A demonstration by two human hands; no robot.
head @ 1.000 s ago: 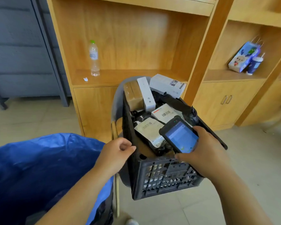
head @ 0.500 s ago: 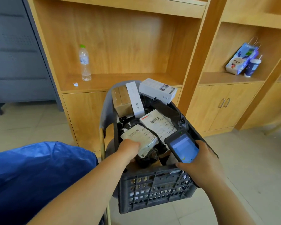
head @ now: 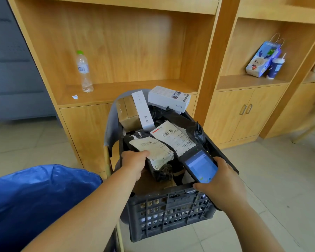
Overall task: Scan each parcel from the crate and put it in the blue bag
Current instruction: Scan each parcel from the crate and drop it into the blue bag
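Observation:
A black slatted crate [head: 171, 213] stands on a chair and holds several parcels. My left hand [head: 135, 163] grips the near-left edge of a black poly parcel with a crumpled white label [head: 155, 151], which lies on top of the pile. My right hand [head: 224, 186] holds a handheld scanner [head: 201, 165] with a lit blue screen over the crate's right side. A second labelled black parcel [head: 173, 137] lies beside the first. At the crate's far end sit a brown carton [head: 127, 113] and white boxes [head: 168, 98]. The blue bag [head: 36, 197] gapes open at lower left.
A wooden shelf unit [head: 116, 51] rises right behind the crate, with a water bottle [head: 84, 71] on its ledge. A patterned gift bag [head: 262, 59] and a cup [head: 275, 67] stand in the right bay. Tiled floor spreads to the right.
My left hand went from the crate's near rim onto the black labelled parcel and closed on it. The scanner hand moved slightly right. The view shifted, so the blue bag sits lower left.

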